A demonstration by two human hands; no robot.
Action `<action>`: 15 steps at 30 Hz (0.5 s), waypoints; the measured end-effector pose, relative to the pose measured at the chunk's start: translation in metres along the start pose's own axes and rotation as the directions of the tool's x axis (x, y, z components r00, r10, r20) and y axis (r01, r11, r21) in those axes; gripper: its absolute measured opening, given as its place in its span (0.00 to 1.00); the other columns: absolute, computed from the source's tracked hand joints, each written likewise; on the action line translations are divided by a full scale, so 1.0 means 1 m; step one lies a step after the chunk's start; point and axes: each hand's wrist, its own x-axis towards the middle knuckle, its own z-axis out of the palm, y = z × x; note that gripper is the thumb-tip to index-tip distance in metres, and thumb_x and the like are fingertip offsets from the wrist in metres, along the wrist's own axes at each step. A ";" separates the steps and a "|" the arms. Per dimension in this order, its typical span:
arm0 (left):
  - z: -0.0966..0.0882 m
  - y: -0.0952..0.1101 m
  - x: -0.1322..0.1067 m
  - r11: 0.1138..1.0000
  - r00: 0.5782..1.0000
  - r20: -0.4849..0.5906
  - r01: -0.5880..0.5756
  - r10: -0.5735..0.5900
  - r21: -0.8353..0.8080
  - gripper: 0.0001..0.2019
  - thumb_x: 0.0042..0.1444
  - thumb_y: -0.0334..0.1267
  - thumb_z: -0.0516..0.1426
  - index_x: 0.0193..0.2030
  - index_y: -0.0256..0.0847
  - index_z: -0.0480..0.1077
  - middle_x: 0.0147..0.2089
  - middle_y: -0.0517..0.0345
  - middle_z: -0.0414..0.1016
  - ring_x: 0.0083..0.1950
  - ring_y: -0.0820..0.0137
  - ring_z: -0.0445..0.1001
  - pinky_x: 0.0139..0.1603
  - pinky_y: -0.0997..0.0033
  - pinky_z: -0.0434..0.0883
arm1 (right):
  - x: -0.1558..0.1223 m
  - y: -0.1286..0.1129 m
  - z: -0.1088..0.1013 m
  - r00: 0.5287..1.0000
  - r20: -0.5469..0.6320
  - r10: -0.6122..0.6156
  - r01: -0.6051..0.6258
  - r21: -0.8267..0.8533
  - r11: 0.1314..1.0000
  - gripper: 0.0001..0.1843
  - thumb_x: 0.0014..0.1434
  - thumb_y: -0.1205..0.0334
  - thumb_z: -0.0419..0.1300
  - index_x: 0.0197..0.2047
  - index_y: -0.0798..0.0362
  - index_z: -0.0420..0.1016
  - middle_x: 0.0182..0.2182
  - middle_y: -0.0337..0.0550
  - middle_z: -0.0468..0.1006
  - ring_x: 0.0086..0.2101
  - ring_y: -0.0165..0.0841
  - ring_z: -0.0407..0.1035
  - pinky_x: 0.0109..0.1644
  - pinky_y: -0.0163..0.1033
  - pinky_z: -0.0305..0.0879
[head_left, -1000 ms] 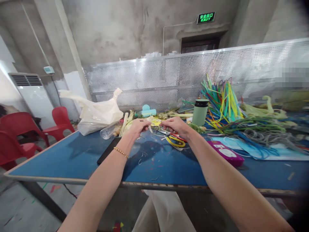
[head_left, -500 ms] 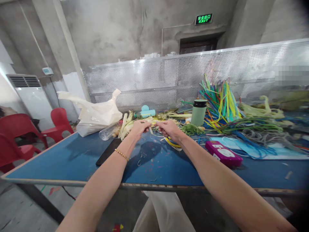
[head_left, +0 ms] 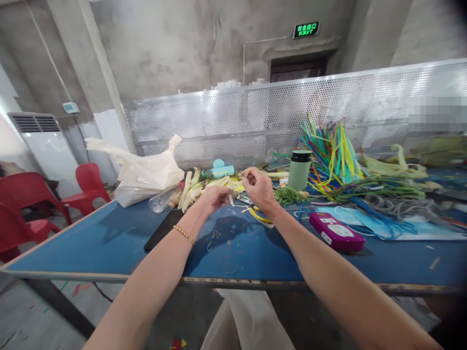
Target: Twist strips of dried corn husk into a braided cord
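My left hand (head_left: 218,198) is closed in a pinch over the blue table (head_left: 120,257), and a short pale strip (head_left: 231,196), perhaps husk, hangs from its fingertips. To its right and slightly higher, my right hand (head_left: 258,187) has its fingers bent together; anything between them is too small to make out. Pale dry husks (head_left: 189,190) lie just beyond my left hand. Yellow and white bands (head_left: 260,216) rest under my right wrist, near a tangle of green cord (head_left: 290,196).
A green flask (head_left: 299,172) stands right of my hands, before a bundle of coloured strips (head_left: 339,153). Near the right forearm lie a purple box (head_left: 336,232) and blue masks (head_left: 394,226). Leftward are a white bag (head_left: 148,170), clear bottle (head_left: 160,201) and black tablet (head_left: 163,232).
My hands were close together at the fingertips. The right hand has lifted up and away to the right, while the left has dropped slightly and shifted right, with the pale strip still at its fingers.
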 end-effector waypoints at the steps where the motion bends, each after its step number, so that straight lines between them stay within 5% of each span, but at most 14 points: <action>1: 0.000 0.000 0.000 1.000 1.000 0.002 0.011 -0.011 -0.001 0.06 0.39 0.28 0.61 0.22 0.34 0.67 0.19 0.60 0.67 0.19 0.79 0.60 0.22 0.75 0.57 | 0.000 -0.002 -0.001 0.999 0.041 0.000 0.000 0.002 1.000 0.05 0.51 0.64 0.56 0.32 0.54 0.72 0.23 0.37 0.67 0.24 0.28 0.59 0.30 0.34 0.58; 5: 0.000 0.000 0.001 0.999 0.999 -0.018 0.034 -0.034 0.013 0.06 0.38 0.27 0.61 0.23 0.35 0.66 0.19 0.61 0.66 0.19 0.80 0.59 0.22 0.75 0.56 | -0.002 -0.011 -0.005 0.966 0.241 0.091 -0.127 0.137 0.982 0.07 0.52 0.61 0.57 0.33 0.54 0.73 0.18 0.36 0.68 0.19 0.27 0.60 0.25 0.34 0.58; 9: -0.001 0.001 -0.001 0.999 0.999 -0.013 0.042 -0.041 0.028 0.07 0.38 0.28 0.61 0.23 0.36 0.66 0.18 0.62 0.64 0.19 0.79 0.58 0.21 0.76 0.55 | -0.003 -0.016 -0.006 0.886 0.450 0.109 -0.265 0.300 0.916 0.13 0.52 0.56 0.63 0.39 0.54 0.74 0.18 0.37 0.74 0.21 0.32 0.70 0.28 0.37 0.68; 12: -0.003 0.003 -0.002 0.999 0.999 0.010 0.047 -0.047 0.027 0.06 0.39 0.28 0.61 0.24 0.36 0.67 0.20 0.61 0.65 0.20 0.79 0.59 0.21 0.76 0.55 | -0.002 -0.015 -0.009 0.854 0.513 0.083 -0.302 0.360 0.883 0.16 0.52 0.53 0.65 0.41 0.55 0.77 0.24 0.42 0.78 0.26 0.34 0.74 0.34 0.39 0.72; 15: -0.005 0.004 -0.002 0.998 0.998 -0.003 0.058 -0.058 0.019 0.05 0.41 0.29 0.61 0.25 0.35 0.68 0.20 0.61 0.66 0.20 0.79 0.59 0.22 0.76 0.56 | 0.001 -0.015 -0.015 0.871 0.485 0.074 -0.269 0.345 0.899 0.15 0.53 0.53 0.65 0.39 0.55 0.80 0.26 0.43 0.79 0.25 0.31 0.73 0.32 0.37 0.70</action>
